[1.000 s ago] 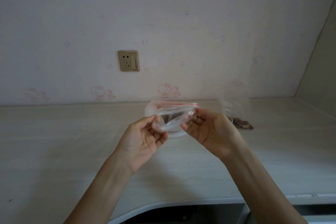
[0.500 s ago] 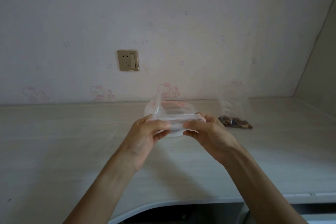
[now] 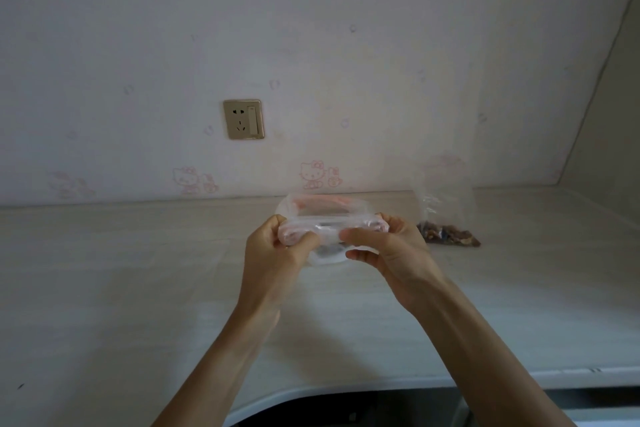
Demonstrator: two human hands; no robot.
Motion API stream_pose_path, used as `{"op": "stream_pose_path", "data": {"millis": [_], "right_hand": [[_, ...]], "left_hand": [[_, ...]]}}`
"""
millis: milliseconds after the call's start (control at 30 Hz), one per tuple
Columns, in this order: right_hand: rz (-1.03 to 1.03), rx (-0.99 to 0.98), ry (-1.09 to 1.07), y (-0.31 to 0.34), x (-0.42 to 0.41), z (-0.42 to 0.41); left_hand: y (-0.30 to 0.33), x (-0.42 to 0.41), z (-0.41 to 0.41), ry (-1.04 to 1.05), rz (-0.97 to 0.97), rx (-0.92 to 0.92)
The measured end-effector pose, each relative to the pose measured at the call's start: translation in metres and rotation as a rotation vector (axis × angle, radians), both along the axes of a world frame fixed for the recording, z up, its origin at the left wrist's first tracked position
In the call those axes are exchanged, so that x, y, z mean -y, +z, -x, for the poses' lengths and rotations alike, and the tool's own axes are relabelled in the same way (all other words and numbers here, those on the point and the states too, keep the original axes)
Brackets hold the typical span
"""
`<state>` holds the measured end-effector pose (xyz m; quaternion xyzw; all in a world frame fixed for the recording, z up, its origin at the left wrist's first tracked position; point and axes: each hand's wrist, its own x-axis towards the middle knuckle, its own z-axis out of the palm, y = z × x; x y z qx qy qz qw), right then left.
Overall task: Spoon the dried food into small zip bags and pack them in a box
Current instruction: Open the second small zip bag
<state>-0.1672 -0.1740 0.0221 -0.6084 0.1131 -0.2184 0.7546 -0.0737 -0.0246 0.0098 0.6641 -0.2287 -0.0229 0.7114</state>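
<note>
Two bare arms reach out over a pale table (image 3: 104,288) whose rounded front edge shows at the bottom. The left hand (image 3: 273,246) and the right hand (image 3: 388,246) are lifted above the table, close together, and both hold a small zip bag (image 3: 329,227). The left thumb and fingers are curled and pinch the left end of the bag. The right thumb and fingers pinch its right end. The bag is clear and thin, a bit crumpled, and stretched sideways between the two hands. A pinkish-red strip runs along its top edge and bunches up near each hand. It is too blurry to tell what is inside it. Just behind the hands lies a round clear thing with more pinkish-red strips on it (image 3: 325,203), maybe a see-through dish with more bags, but that is hard to tell. To the right, near the right hand but not touching it, a bigger clear plastic bag (image 3: 446,204) stands up on the table, with brown dried food (image 3: 450,236) in a small heap at its bottom. Farthest back is the wall with faint pink cartoon cats, and on it a gold-coloured wall socket with a switch (image 3: 243,119).
</note>
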Motion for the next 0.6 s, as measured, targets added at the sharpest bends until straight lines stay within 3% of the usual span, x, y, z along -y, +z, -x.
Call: {"op": "stream_pose_path", "data": {"millis": [133, 367, 600], "right_hand": [[-0.039, -0.031, -0.086, -0.004, -0.006, -0.005], [0.047, -0.097, -0.371, -0.011, -0.009, -0.016], [-0.014, -0.086, -0.414, -0.016, 0.003, -0.008]], "left_hand": [[-0.003, 0.003, 0.0, 0.095, -0.031, 0.001], [-0.01, 0.006, -0.008, 0.341, -0.103, 0.219], [-0.017, -0.008, -0.017, 0.356, -0.189, 0.368]]}}
